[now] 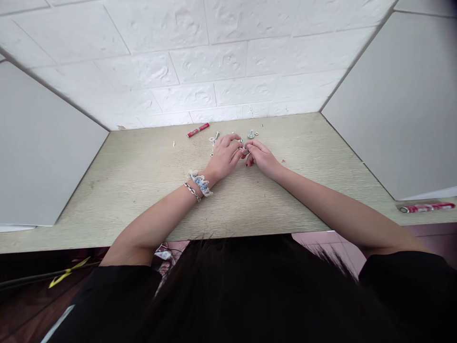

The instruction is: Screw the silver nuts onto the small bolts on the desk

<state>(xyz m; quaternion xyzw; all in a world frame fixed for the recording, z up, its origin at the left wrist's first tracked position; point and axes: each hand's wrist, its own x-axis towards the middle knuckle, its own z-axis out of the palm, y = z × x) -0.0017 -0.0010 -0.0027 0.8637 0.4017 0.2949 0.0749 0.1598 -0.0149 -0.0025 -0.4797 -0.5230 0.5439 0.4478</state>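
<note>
My left hand [225,153] and my right hand [262,156] meet over the middle of the tabletop. Their fingertips pinch a small silvery metal fastener [244,151], mostly covered by the fingers, so I cannot tell its exact kind. Just beyond my right hand, a bolt with a washer [251,135] stands head down, a nut [256,134] beside it. Close to my left hand's knuckles lie another bolt [217,136] and a flat washer [211,139]. More small metal pieces are partly hidden behind the left fingers.
A red tube [198,130] lies near the white brick-patterned wall [193,62]. Another red tube [426,207] rests at the right front edge. Pale panels [39,147] [400,109] flank the wooden tabletop [143,181]. A small white scrap [173,143] lies left.
</note>
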